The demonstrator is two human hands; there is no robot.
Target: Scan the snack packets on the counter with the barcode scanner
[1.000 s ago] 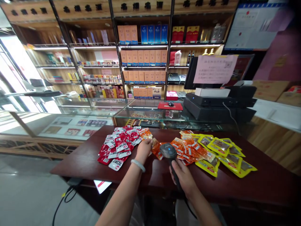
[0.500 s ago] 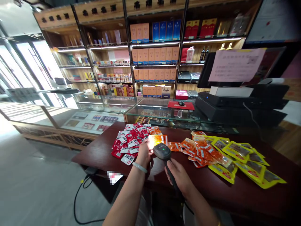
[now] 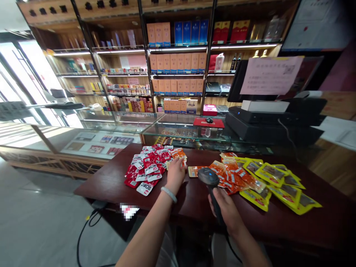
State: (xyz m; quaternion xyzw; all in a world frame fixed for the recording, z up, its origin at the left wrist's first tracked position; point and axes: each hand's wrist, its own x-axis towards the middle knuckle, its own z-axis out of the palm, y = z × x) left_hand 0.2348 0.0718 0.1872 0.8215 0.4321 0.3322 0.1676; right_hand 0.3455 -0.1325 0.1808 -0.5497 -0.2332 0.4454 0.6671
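"Scanner [image 3: 209, 177] in the right hand [image 3: 226, 207], is it?"

"Yes, fingers wrapped round its handle, the cord [image 3: 233, 249] hanging below. Its head is up over the dark table [image 3: 111, 181], a small blue light on top."

"And the left hand [image 3: 177, 172], with the pale bracelet [image 3: 169, 194]?"

"A bit farther off, fingers bent close together at some orange packets [image 3: 178, 152]. I can't tell from here whether they grip one."

"What's lying round it?"

"Red and white packets [image 3: 146, 168] are heaped just left of that hand. A flat orange packet [image 3: 194, 171] lies between the hand and the scanner. More are spread in an orange heap [image 3: 229, 174] to the right, touching the yellow packets [image 3: 287, 193]."

"Past the table?"

"A glass counter [image 3: 172, 120], with a black mouse [image 3: 209, 120] on a red mat [image 3: 198, 121]. To the right stands a black till [image 3: 250, 120], a pink sheet [image 3: 269, 76] stuck on its screen."

"And the back wall?"

"Wooden shelves [image 3: 179, 7], with blue boxes [image 3: 191, 32] up high and rows of tan boxes [image 3: 178, 63] lower down."
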